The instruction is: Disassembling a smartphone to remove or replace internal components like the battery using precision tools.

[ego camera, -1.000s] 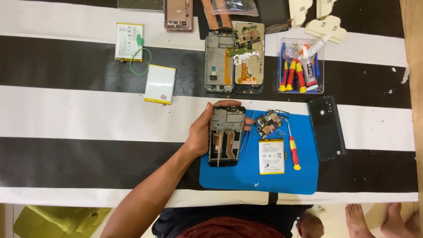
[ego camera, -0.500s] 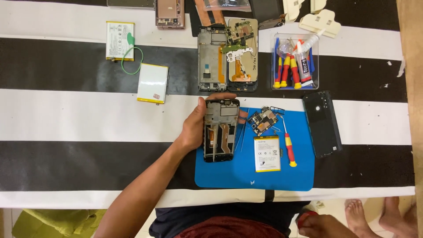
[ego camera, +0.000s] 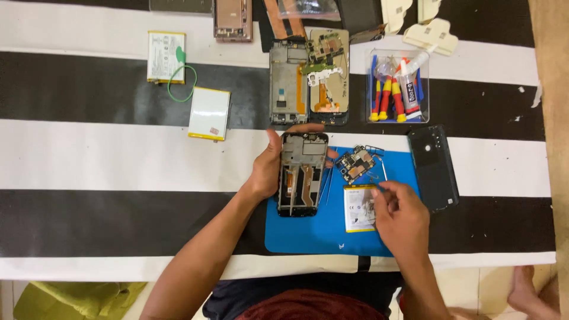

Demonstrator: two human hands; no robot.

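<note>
My left hand [ego camera: 267, 169] grips the left edge of an opened black phone frame [ego camera: 302, 175] lying upright on the blue work mat [ego camera: 308, 234]. My right hand [ego camera: 402, 219] rests on the mat's right side, fingers closed over the handle of a small screwdriver whose metal shaft [ego camera: 384, 171] sticks out above the fingers. The hand partly covers a white and yellow battery [ego camera: 357, 208]. A loose circuit board [ego camera: 355, 164] lies just above the battery, between the two hands. Thin tweezers [ego camera: 326, 184] lie beside the frame.
A black back cover [ego camera: 434, 168] lies right of the mat. Behind it are two more opened phones [ego camera: 287, 83] [ego camera: 328, 77] and a clear tray of screwdrivers and glue [ego camera: 397, 89]. Two batteries [ego camera: 208, 112] [ego camera: 166, 56] and a green wire loop [ego camera: 181, 83] lie far left.
My right hand has come into view from below and closed over the screwdriver on the mat. My left hand keeps its hold on the phone frame.
</note>
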